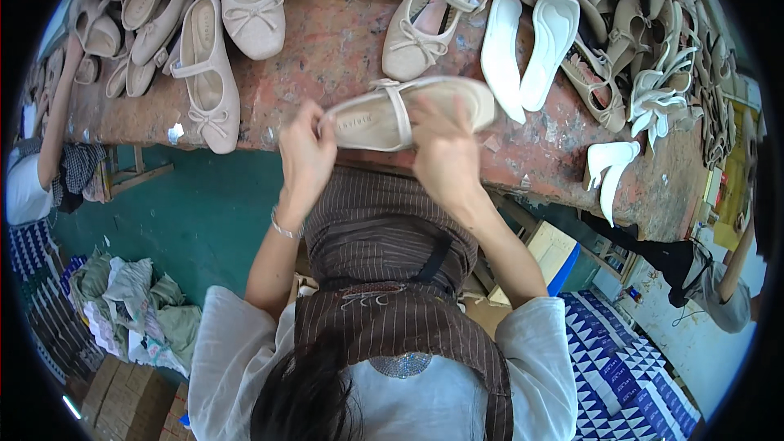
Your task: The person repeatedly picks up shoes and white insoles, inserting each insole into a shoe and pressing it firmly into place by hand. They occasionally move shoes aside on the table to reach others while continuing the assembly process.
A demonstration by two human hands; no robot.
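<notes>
A beige strapped flat shoe (366, 124) is held at the table's near edge, its open top and pale insole facing up. My left hand (305, 147) is closed around the heel end. My right hand (447, 155) grips the front half beyond the strap; its fingers are smeared by motion and partly over the shoe's opening. Past the toe lie two white padded insoles (550, 47), side by side. Behind the held shoe rests a beige shoe with a bow and a dark patterned inside (422, 28). Two more bow-topped shoes, one of them nearer (214, 90), lie to the left.
The worn reddish table (327, 28) bears shoes along its far side and a heap of them (645, 41) at the right. White curved pieces (611, 165) lie near the right edge. Co-workers' arms show at both sides. A cloth pile (135, 302) and patterned boxes (621, 359) stand below.
</notes>
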